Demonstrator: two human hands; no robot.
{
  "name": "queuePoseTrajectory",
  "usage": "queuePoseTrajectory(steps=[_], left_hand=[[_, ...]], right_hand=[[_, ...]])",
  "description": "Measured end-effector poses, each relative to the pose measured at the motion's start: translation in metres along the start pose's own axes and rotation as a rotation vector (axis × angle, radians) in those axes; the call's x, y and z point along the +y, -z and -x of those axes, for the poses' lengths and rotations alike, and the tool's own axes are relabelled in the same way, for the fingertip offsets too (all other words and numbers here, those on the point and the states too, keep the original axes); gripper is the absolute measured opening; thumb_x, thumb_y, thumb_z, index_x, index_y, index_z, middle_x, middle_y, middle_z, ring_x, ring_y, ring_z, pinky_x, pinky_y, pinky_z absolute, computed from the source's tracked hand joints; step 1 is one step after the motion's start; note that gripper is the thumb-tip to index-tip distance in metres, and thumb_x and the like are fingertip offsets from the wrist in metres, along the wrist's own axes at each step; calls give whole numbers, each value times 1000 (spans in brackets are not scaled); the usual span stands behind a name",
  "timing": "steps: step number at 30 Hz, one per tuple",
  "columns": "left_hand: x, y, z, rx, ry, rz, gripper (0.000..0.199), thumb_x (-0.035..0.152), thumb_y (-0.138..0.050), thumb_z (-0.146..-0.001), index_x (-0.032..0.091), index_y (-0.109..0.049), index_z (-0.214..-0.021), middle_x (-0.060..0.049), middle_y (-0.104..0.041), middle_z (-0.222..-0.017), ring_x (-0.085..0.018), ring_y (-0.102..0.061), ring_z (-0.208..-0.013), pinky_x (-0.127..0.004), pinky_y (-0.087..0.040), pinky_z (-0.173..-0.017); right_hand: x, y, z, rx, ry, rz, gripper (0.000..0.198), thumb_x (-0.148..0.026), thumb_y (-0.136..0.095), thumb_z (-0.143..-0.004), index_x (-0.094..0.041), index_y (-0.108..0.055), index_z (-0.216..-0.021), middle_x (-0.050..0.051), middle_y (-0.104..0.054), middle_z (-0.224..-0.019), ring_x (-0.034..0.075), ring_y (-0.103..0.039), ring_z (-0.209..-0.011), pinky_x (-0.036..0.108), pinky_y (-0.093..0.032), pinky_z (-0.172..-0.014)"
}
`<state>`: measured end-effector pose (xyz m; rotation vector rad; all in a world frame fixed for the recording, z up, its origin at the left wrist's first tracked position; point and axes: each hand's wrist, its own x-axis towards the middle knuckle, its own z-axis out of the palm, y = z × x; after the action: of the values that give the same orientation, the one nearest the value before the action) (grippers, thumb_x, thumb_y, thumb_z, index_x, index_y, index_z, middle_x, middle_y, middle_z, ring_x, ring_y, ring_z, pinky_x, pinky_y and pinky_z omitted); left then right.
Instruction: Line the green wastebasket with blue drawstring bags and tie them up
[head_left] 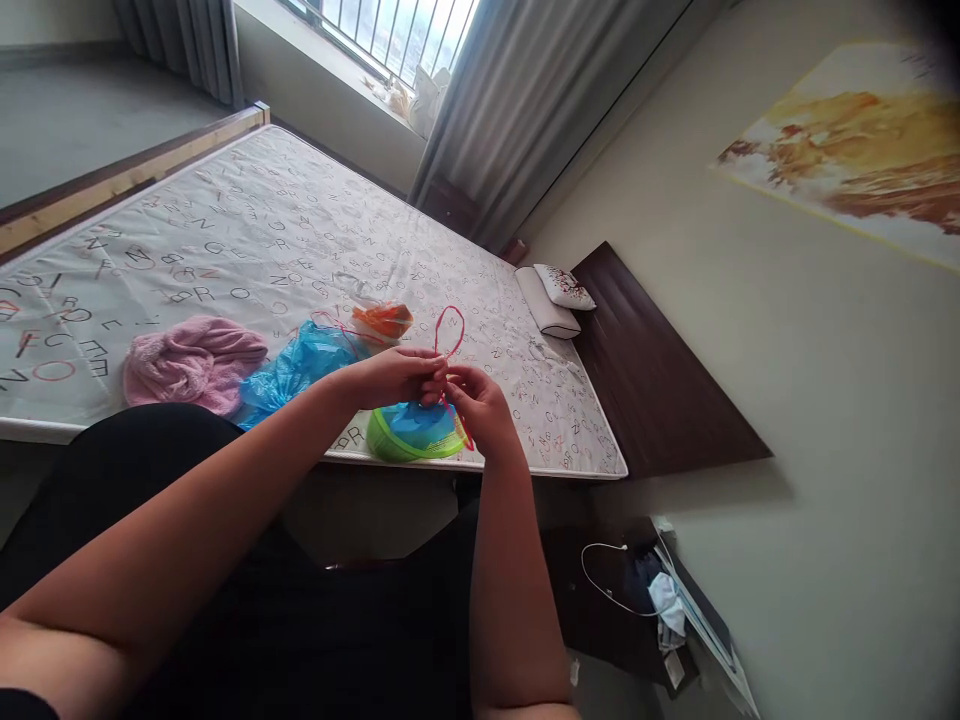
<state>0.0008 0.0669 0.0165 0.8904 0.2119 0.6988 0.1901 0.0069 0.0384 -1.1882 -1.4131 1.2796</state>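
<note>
A thin red-pink string rises in a loop above my fingertips, and another stretch of it hangs below them. My left hand pinches the string from the left. Close against it, my right hand also has its fingertips closed on the string. Just under both hands, a green basket with blue material inside sits at the mattress edge. To its left lie a crumpled blue plastic bag and a pink towel. An orange bundle in clear plastic lies behind my left hand. My fingers partly hide where the string crosses.
The bare mattress with printed letters spreads out ahead. Pillows lie by the dark headboard at right. A dark bedside table with a white cable and cloth items stands at lower right. Curtains flank the window.
</note>
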Motion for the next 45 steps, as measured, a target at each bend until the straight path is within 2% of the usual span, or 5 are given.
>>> queuePoseTrajectory(steps=[5,25,33,40,45], left_hand=[[2,12,-2,126,-45,-313,43,47,-84,-86,14,-61,-70,-4,-58,-67,-14,-57,-61,-23,-43,-54],[4,14,3,23,7,-88,36,37,-82,-87,14,-61,-69,-4,-56,-70,-15,-60,-63,-29,-51,-62],[4,12,-2,30,-26,-432,43,50,-75,-90,16,-58,-70,-5,-57,-68,-16,-57,-63,-28,-43,-58],[3,17,-5,367,-363,-802,42,53,-67,-93,18,-58,-71,-1,-53,-69,-14,-47,-66,-29,-39,-62],[-4,1,-4,423,-552,-875,37,43,-59,-99,20,-55,-72,-3,-52,-73,-17,-47,-71,-33,-41,-69]], right_hand=[[-1,0,2,128,-28,154,21,-37,-83,-80,-20,-71,-87,-3,-70,-75,11,-60,-66,24,-47,-62],[-1,-22,7,285,264,539,22,-39,-73,-89,-24,-80,-104,2,-81,-94,15,-65,-65,30,-53,-65],[4,-29,5,404,174,272,39,-33,-74,-82,-27,-65,-120,-2,-75,-95,15,-70,-75,27,-57,-65],[9,-26,0,322,67,-261,38,-28,-76,-76,-26,-54,-107,-7,-70,-82,11,-70,-72,27,-59,-73],[10,-37,-2,165,-103,-383,40,-47,-78,-78,-25,-56,-104,-10,-58,-60,12,-57,-49,23,-41,-46]])
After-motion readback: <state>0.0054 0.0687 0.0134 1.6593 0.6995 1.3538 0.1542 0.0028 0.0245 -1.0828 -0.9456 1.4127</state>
